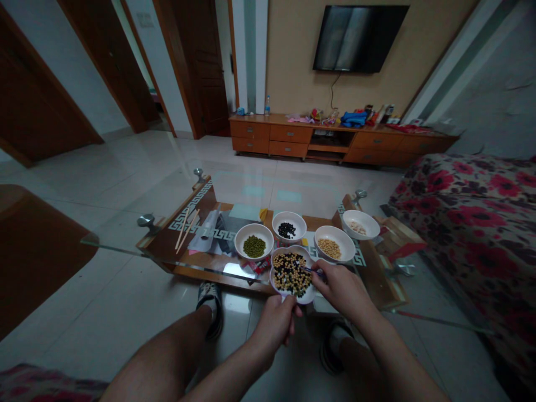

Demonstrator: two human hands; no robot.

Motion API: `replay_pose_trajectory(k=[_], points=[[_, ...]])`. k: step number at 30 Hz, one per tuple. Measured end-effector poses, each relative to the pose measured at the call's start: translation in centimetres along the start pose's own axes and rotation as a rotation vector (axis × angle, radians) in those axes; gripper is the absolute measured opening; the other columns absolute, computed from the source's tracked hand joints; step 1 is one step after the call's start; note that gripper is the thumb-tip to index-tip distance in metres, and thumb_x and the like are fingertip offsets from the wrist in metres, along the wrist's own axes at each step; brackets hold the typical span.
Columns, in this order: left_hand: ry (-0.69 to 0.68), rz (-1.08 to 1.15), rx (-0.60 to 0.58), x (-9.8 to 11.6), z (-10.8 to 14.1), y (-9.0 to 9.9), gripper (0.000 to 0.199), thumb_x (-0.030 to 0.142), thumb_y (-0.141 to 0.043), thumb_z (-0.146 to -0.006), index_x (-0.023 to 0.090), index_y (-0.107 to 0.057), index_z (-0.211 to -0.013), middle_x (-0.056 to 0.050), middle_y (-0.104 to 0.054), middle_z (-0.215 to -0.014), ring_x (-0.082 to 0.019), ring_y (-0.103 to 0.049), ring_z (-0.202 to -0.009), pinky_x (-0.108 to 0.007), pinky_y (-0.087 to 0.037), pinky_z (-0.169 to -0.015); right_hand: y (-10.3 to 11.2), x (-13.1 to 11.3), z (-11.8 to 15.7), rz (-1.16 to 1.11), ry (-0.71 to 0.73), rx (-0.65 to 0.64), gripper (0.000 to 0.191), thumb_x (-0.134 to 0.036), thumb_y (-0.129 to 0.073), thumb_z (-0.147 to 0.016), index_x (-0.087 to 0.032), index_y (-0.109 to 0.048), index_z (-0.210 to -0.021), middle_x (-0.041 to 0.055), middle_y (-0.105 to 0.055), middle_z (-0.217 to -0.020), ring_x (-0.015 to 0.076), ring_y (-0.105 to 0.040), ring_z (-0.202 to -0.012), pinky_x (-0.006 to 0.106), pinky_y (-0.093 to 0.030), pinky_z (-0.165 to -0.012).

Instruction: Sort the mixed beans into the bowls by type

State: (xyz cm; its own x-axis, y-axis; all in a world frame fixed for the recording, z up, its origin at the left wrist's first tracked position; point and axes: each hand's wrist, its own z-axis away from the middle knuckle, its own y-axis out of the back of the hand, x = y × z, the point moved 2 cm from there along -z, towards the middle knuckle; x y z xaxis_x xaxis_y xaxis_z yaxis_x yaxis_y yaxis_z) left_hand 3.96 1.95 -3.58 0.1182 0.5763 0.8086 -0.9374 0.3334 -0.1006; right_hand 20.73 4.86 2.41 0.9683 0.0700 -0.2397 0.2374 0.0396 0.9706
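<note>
The left hand (274, 326) holds the near edge of a lobed white dish (307, 295), its fingers curled closed around the rim and under it, with the dish lifted slightly or resting on the lip of the glass-topped bench (113, 248); the pictures do not settle which. The dish sits at the near edge of the bench, between the two hands, and carries a mix of black beans and yellow soybeans (290, 274). The right hand (341, 290) hovers just beside it, its fingers pressed together and pinching a thin implement (313, 271) with a blue tinge, too small to name exactly, whose tip reaches over the heap of beans. Beyond the dish stand four round white bowls: one of green mung beans (254, 241), one of black beans (286, 228), one of yellow soybeans (330, 244), and one of a few pale beans (358, 226). A pair of wooden chopsticks (184, 230) lies further left, on the patterned lower shelf, near a crumpled plastic bag (205, 231), and a floral sofa (473, 223) runs along the right
</note>
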Motion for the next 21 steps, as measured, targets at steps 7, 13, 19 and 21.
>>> replay_pose_trajectory(k=[7, 13, 19, 21], points=[[-0.002, 0.014, -0.003, 0.04, -0.02, 0.03, 0.034, 0.042, -0.036, -0.081, 0.018, -0.053, -0.064, 0.005, -0.038, -0.036, -0.008, -0.029, -0.029, -0.019, -0.021, -0.030, 0.19, -0.22, 0.00, -0.014, 0.005, -0.006, 0.022, -0.034, -0.045, -0.090, -0.025, -0.063, -0.097, 0.0028, -0.071, -0.085, 0.0178, -0.066, -0.079, 0.024, -0.035, -0.060], [-0.003, 0.017, -0.005, -0.02, 0.01, 0.00, 0.033, 0.040, -0.036, -0.083, 0.018, -0.053, -0.065, 0.004, -0.039, -0.038, -0.008, -0.029, -0.029, -0.019, -0.022, -0.031, 0.12, -0.15, 0.03, -0.014, 0.014, 0.003, 0.023, -0.034, -0.044, -0.089, -0.024, -0.064, -0.096, 0.0036, -0.071, -0.083, 0.0184, -0.066, -0.078, 0.025, -0.036, -0.060], [0.005, 0.005, 0.004, -0.31, -0.31, 0.10, 0.033, 0.040, -0.036, -0.083, 0.018, -0.054, -0.065, 0.004, -0.039, -0.037, -0.009, -0.030, -0.029, -0.019, -0.022, -0.030, 0.12, -0.17, 0.12, -0.023, 0.046, 0.030, 0.023, -0.033, -0.043, -0.090, -0.025, -0.064, -0.098, 0.0030, -0.071, -0.084, 0.0179, -0.066, -0.078, 0.024, -0.038, -0.062], [-0.004, 0.003, 0.001, -0.26, -0.29, 0.08, 0.033, 0.040, -0.036, -0.083, 0.018, -0.054, -0.065, 0.004, -0.039, -0.037, -0.009, -0.030, -0.029, -0.020, -0.022, -0.030, 0.19, -0.23, 0.15, -0.025, 0.055, 0.039, 0.024, -0.033, -0.043, -0.091, -0.025, -0.064, -0.098, 0.0030, -0.071, -0.085, 0.0180, -0.066, -0.078, 0.025, -0.039, -0.063]])
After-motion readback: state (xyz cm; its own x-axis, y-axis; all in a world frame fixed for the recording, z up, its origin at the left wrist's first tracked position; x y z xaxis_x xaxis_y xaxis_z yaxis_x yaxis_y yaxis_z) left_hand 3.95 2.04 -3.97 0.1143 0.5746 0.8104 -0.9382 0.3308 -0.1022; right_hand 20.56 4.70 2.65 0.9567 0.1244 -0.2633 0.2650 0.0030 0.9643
